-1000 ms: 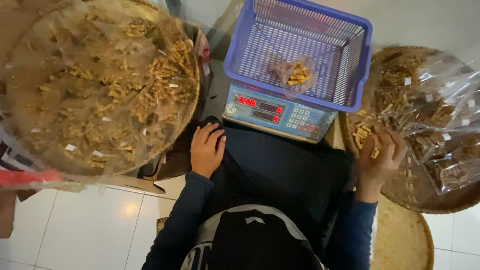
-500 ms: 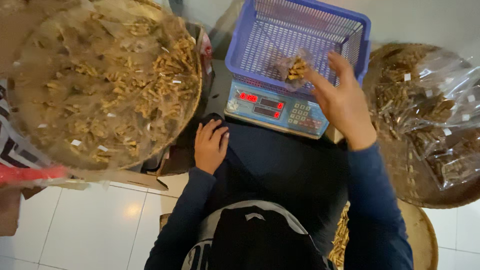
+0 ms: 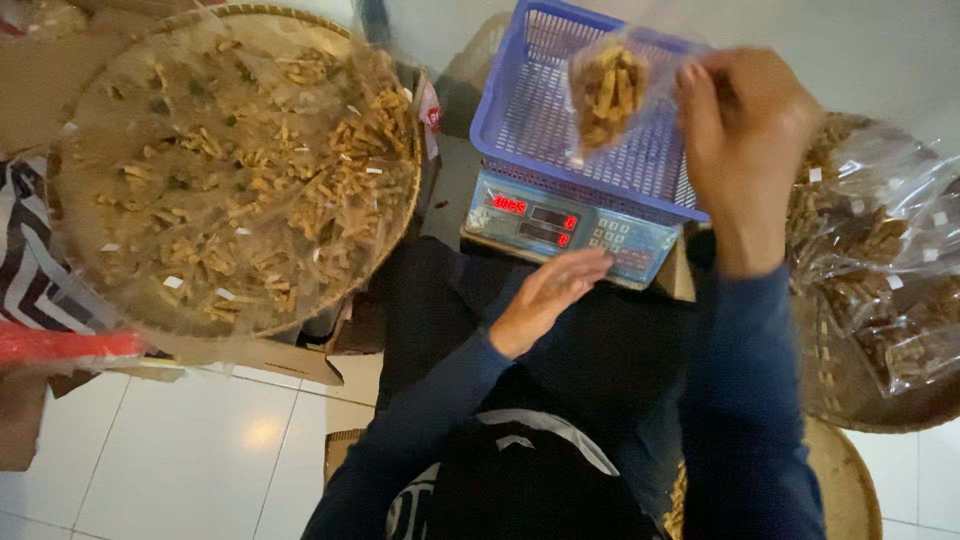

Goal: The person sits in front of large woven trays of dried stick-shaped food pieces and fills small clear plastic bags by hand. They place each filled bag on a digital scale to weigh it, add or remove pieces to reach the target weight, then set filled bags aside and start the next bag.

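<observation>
Above the blue basket (image 3: 560,150), the right hand (image 3: 745,135) pinches a clear snack bag (image 3: 608,92); the left hand (image 3: 545,298) lies spread, empty.

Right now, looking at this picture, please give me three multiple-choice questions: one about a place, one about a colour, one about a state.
1. Where does the plastic basket stand?
A. on the digital scale
B. on the floor tiles
C. inside the round woven tray

2. What colour is the basket?
A. green
B. blue-violet
C. yellow

3. What does the right hand do?
A. lies flat on the lap
B. holds a small clear bag of snack sticks over the basket
C. presses the scale's keys

Answers:
1 A, the basket sits on top of the scale, above its lit display.
2 B, its mesh walls are blue-violet.
3 B, the fingers pinch the bag above the basket; the left hand is the one below the scale.
</observation>
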